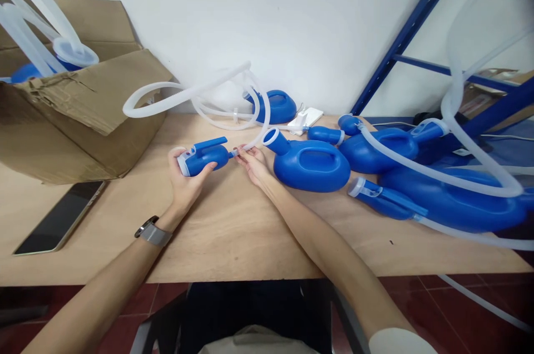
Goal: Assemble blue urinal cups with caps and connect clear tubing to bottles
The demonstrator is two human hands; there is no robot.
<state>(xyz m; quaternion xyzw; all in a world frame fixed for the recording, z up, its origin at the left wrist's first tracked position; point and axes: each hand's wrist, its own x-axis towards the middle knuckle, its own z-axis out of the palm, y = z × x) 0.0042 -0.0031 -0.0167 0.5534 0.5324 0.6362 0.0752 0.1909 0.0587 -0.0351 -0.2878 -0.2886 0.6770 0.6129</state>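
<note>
My left hand (183,181) is closed around a small blue plastic urinal cup (206,160) with a white rim and a blue flap along its top. The cup's narrow nozzle points right. At that nozzle, the fingers of my right hand (252,165) pinch the end of a translucent flexible tube (261,131). The tube end meets the nozzle; how far it is pushed on cannot be made out. From there the tube loops up and back over the table. Just right of my right hand stands a blue urinal bottle (311,176) with a handle and a white-rimmed open neck.
A cardboard box (83,137) with tubes and blue parts stands at left, a phone (62,217) before it. Behind are another blue bottle (280,108) and a white adapter (306,118). More bottles (450,201), cups (384,198) and tubes crowd the right, near a blue metal rack (411,25).
</note>
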